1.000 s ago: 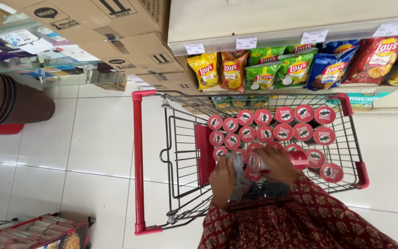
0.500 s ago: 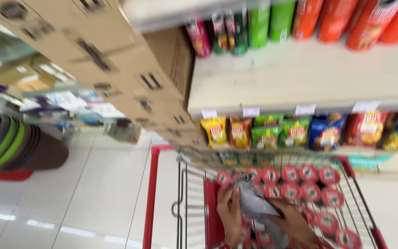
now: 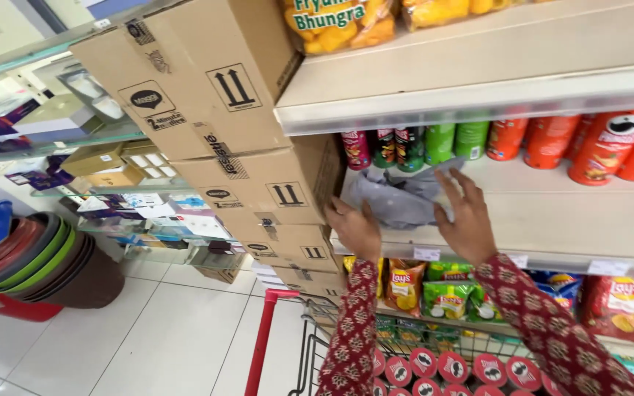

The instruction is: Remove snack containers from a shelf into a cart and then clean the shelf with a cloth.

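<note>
Red-lidded cans (image 3: 471, 367) fill the trolley (image 3: 262, 345) at 6 o'clock, nearest to the camera. Above it, both patterned sleeves reach up to the shelf (image 3: 588, 213). The left hand (image 3: 354, 227) and the right hand (image 3: 467, 216) lie with fingers spread on a grey crumpled plastic wrap (image 3: 398, 198), pressing it flat, not gripping it. It seems the wrap is being laid on the shelf; next, the hands must let go cleanly. Behind, at 12 o'clock, stand tall snack tubes (image 3: 434, 143).

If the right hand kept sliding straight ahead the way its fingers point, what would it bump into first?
Probably the row of upright snack cans at the back of the shelf; the right hand already rests on the grey cloth. Depth is unclear.
</note>
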